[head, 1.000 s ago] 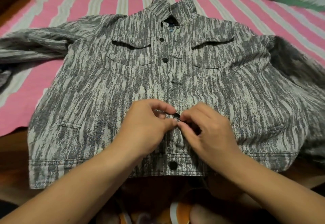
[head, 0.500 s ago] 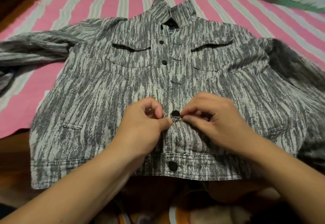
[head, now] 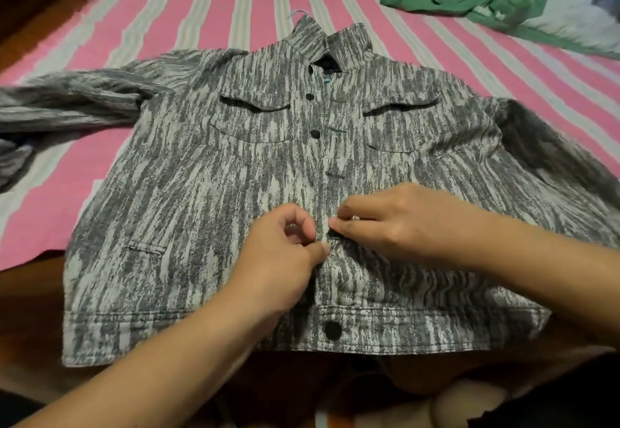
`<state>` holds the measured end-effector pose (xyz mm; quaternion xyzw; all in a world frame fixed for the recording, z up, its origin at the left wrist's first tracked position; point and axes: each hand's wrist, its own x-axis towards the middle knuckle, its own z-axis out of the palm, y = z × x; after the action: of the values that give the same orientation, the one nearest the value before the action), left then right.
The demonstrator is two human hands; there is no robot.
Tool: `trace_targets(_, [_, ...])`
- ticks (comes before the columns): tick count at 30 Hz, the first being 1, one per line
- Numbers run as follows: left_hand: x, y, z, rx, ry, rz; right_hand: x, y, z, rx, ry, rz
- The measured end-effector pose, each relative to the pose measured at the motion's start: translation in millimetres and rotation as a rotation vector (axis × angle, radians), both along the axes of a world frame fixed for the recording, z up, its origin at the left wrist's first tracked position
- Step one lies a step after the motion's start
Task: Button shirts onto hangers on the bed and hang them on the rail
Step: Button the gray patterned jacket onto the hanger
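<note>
Pink-striped bedding [head: 208,1] carries a grey mottled shirt [head: 201,199] (front up). Left hand [head: 281,253] and right hand [head: 399,223] both pinch its placket mid-front.

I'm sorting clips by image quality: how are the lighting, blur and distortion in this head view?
Head view: warm, dim indoor light, darkest along the bottom edge below the jacket hem; no glare. The centre is fairly sharp, with both the left hand and right hand readable, while the sleeves at the frame edges smear soft. Wide-angle bending shows in the bed stripes fanning outward.
</note>
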<state>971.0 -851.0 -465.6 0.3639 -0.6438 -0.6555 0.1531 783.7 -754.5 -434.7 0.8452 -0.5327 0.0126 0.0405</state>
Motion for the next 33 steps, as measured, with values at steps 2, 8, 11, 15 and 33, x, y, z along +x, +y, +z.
trace_targets(2, [0, 1, 0, -0.082, -0.019, -0.013, -2, -4, 5, 0.053, 0.057, 0.068])
trace_targets(8, [0, -13, 1, 0.126, -0.037, -0.067, -16, -9, -6, 0.002, 0.178, 0.247])
trace_targets(11, [0, -12, -2, 0.099, -0.031, -0.056, -22, -13, -16, -0.056, 0.167, 0.304])
trace_targets(15, [0, -1, -8, -0.128, -0.036, -0.047, -27, -15, -23, -0.098, 0.141, 0.355])
trace_targets(33, [18, -14, 13, -0.855, -0.472, -0.321, 23, 16, -36, -0.05, -0.374, -0.42])
